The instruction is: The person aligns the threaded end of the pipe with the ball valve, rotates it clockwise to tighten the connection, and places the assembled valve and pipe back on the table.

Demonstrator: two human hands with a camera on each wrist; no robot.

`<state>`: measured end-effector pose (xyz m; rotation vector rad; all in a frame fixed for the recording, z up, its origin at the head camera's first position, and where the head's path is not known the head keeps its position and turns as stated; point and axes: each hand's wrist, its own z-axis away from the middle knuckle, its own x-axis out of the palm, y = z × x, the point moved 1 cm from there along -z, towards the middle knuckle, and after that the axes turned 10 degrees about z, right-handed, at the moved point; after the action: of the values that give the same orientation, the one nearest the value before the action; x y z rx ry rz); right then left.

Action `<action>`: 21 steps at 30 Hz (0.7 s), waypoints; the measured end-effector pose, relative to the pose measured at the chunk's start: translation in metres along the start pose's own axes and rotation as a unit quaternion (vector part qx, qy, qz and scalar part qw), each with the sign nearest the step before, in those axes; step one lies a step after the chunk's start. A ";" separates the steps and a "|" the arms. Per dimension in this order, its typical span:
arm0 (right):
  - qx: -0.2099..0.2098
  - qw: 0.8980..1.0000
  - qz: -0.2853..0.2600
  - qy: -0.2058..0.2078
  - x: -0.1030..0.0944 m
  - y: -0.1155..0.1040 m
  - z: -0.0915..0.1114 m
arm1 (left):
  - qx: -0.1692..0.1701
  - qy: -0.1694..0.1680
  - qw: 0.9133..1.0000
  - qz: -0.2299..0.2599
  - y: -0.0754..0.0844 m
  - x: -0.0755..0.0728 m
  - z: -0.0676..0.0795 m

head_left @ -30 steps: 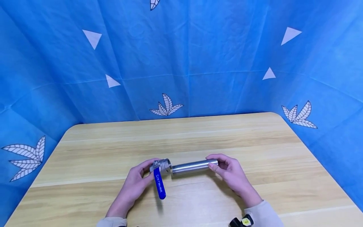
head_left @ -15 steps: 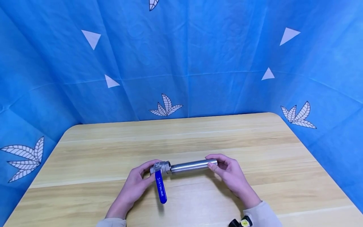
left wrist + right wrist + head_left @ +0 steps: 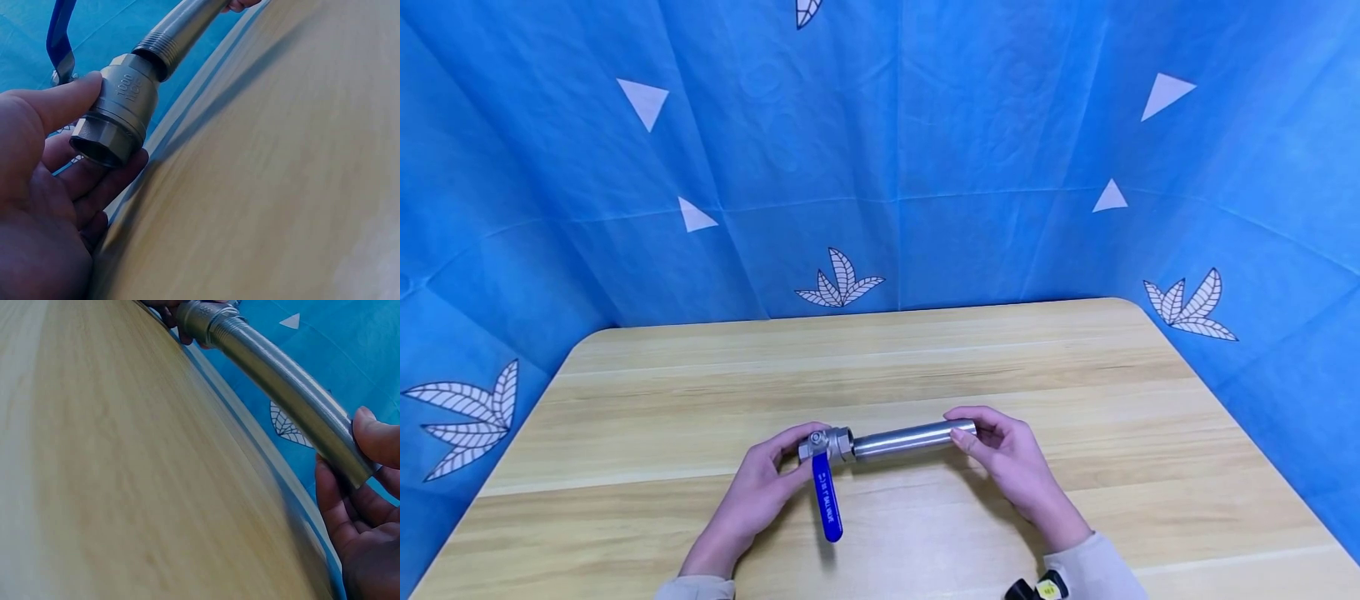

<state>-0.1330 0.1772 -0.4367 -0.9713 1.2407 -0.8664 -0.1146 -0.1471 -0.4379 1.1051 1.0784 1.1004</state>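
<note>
The metal pipe (image 3: 904, 439) lies between the two hands, its long axis running nearly left to right, with the right end a little farther up the head view than the left. Its left end meets the mouth of the ball valve (image 3: 835, 444), and that meeting is the relation everything hangs on: pipe axis against valve opening. In the left wrist view the threaded end (image 3: 157, 49) overlaps the rim of the mouth and looks slightly off to one side, so the two do not seem perfectly in line; rows of thread show outside, and whether any sit inside cannot be told. The left hand (image 3: 758, 485) is much the nearer to this joint: its fingers (image 3: 67, 103) grip the valve body round its outer side, with the pipe leading away from them to the right. The right hand (image 3: 1017, 460) is at the far end of the pipe, its fingers (image 3: 334, 503) pinching that end from either side, so a small tilt there would probably swing the threaded end noticeably at the mouth. The blue handle (image 3: 827, 497) points back toward the person, roughly crosswise to the pipe and out of its path. Shadows below suggest that valve and pipe are held just above the bench (image 3: 880, 358).
</note>
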 end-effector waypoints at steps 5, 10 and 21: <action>-0.001 1.000 -0.002 0.004 0.000 -0.001 0.000 | -0.002 0.003 1.000 -0.001 0.000 0.000 0.001; -0.010 1.000 -0.010 0.008 -0.001 -0.001 0.000 | -0.002 -0.001 1.000 0.004 0.000 0.000 0.000; -0.006 1.000 -0.021 0.018 -0.001 -0.001 0.000 | 0.002 -0.006 1.000 0.002 0.001 0.000 0.000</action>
<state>-0.1337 0.1777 -0.4352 -0.9983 1.2608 -0.9145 -0.1146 -0.1467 -0.4370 1.1162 1.0690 1.0941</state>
